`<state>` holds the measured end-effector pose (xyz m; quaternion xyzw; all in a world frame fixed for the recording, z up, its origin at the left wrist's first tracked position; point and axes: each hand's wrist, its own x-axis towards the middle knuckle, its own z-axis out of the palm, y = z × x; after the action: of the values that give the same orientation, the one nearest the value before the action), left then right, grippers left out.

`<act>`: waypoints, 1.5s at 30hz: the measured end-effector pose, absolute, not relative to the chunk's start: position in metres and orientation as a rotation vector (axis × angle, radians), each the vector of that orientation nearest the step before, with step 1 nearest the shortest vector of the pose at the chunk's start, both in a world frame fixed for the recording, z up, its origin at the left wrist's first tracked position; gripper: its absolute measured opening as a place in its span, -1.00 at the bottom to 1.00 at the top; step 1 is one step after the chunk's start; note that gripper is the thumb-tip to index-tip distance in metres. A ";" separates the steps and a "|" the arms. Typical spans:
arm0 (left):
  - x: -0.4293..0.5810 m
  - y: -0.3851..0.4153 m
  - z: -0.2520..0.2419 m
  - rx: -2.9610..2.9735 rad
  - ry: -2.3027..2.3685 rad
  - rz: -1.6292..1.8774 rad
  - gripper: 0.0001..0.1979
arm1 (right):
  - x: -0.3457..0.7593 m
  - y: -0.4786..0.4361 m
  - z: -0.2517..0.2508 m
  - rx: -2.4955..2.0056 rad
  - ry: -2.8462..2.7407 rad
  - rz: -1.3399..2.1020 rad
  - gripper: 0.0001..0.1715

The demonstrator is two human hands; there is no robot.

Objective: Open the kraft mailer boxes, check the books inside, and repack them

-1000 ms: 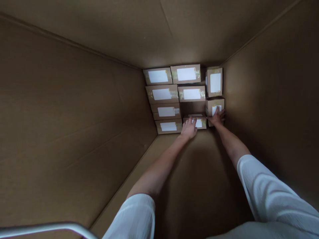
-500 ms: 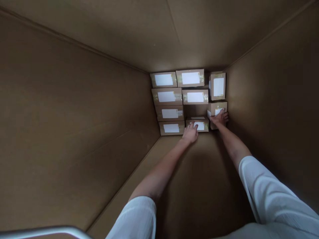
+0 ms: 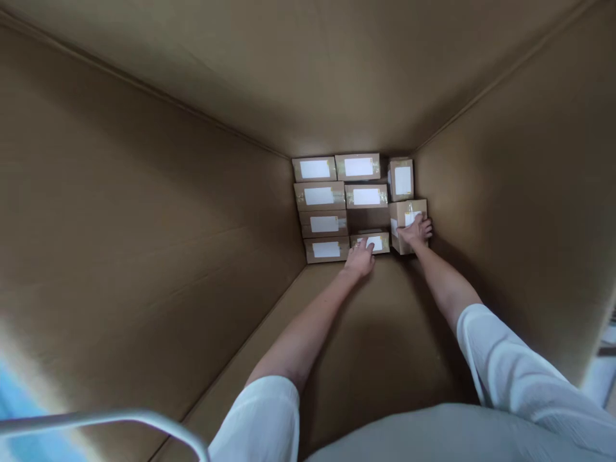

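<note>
cardboard box [image 3: 401, 219] now higher in right fingers [image 3: 418, 222]

9 small labelled boxes [image 3: 307, 201], 1 large carton [image 3: 120, 224], 2 hands [image 3: 360, 260] [image 3: 416, 232], 1 pale bar [image 3: 120, 416]

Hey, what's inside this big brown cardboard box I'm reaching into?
Nine small brown cardboard boxes with white rectangular labels are visible. Your left hand is on one, your right hand on another. Whatever lies directly beneath them is covered, and their contents are hidden.

"Where is room showing?"
"Between the middle boxes [image 3: 366, 196]; the left boxes [image 3: 325, 224] are walling one side of that gap [image 3: 368, 218]; the box [image 3: 412, 217] in the right hand [image 3: 416, 232] is blocking the other."
</note>
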<state>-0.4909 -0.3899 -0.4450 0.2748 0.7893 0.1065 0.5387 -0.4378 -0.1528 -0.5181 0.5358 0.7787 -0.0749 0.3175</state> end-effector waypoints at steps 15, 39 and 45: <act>-0.541 -0.403 -0.266 0.716 2.212 0.596 -0.22 | -0.451 -0.186 -0.272 0.695 2.601 -0.344 0.02; -0.497 -0.260 0.022 1.540 1.909 1.247 -0.40 | -0.276 -0.142 0.108 1.198 3.031 -0.080 0.06; -0.399 -0.197 0.010 1.623 1.722 1.015 -0.35 | -0.159 -0.123 0.088 1.479 2.844 -0.152 0.03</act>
<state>-0.3987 -0.1967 0.0097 0.6053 0.6420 0.3784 0.2796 -0.1590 -0.1228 0.0883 0.4605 0.8858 -0.0473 -0.0339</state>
